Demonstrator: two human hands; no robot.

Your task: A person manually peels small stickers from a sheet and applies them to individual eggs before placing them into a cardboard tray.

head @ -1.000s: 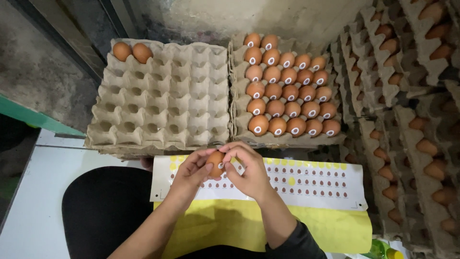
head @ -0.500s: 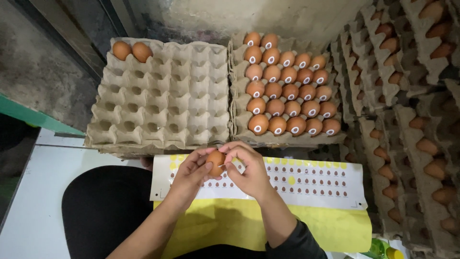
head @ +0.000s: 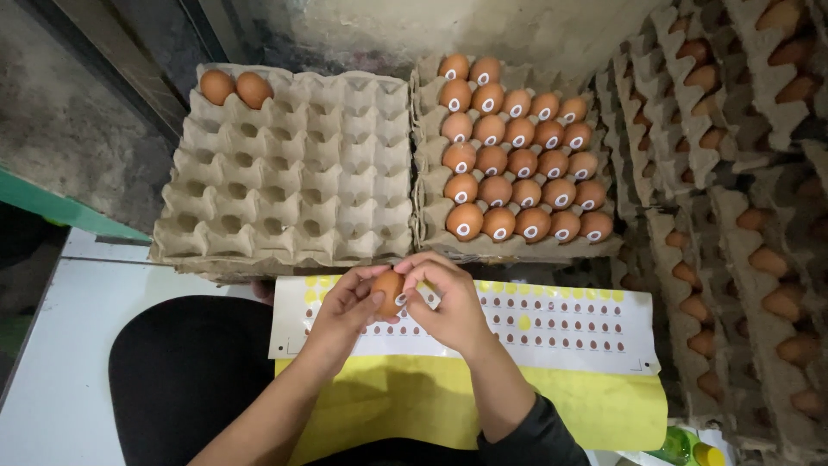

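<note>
A brown egg [head: 389, 292] is held between my left hand [head: 342, 312] and my right hand [head: 447, 304], just above a white sticker sheet [head: 552, 324] lying across my lap. My left fingers cradle the egg from the left; my right thumb and fingertips press on its right side. Beyond the hands, a grey cardboard tray [head: 289, 173] holds two brown eggs [head: 235, 88] in its far left corner. To its right, a second tray [head: 423, 220] is filled with several brown eggs [head: 517, 164], each carrying a small round white sticker.
Tall stacks of egg trays [head: 733, 198] full of brown eggs rise along the right side. A yellow sheet [head: 414, 406] lies under the sticker sheet. A white surface [head: 60, 362] is at the lower left, and a grey wall [head: 448, 26] stands behind the trays.
Both hands stay on the egg above the sticker sheet, with only slight finger shifts. The trays have not changed.
</note>
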